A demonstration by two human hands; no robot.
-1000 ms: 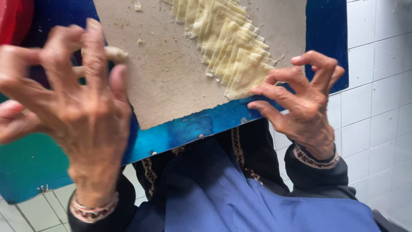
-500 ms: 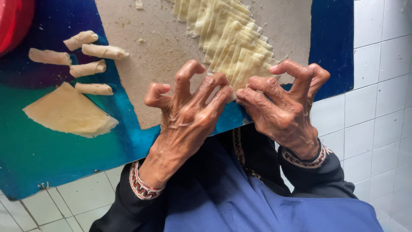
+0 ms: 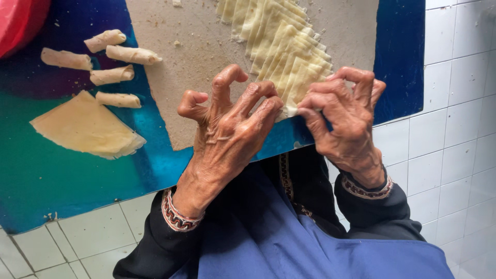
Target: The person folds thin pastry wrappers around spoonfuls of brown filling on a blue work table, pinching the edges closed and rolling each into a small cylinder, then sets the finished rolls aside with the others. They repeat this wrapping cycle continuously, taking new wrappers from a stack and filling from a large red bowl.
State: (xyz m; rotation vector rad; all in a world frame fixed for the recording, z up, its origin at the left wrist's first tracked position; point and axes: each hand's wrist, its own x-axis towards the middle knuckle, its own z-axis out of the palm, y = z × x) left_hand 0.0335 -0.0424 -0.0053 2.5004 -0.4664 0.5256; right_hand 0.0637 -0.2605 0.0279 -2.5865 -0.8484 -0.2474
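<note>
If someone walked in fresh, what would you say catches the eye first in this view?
Most striking are the two hands at the centre: the left hand and right hand pinch the near corner of a fanned stack of pale dough sheets, which lies on a grey floured board. To the left, on the blue-green surface, lie five small dough rolls and, nearer, a flat folded sheet.

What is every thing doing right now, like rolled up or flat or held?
Stack of pale cut dough strips: fanned, overlapping, near end pinched by both hands.
Left hand: fingers bent, tips on the strip end.
Right hand: fingers curled, pinching the same end.
Five small rolled dough pieces: rolled up, lying apart.
Flat pale dough sheet: unrolled, lying flat.
Beige floured mat: spread flat, crumb-dusted.
Blue-green board: lying under everything.
</note>
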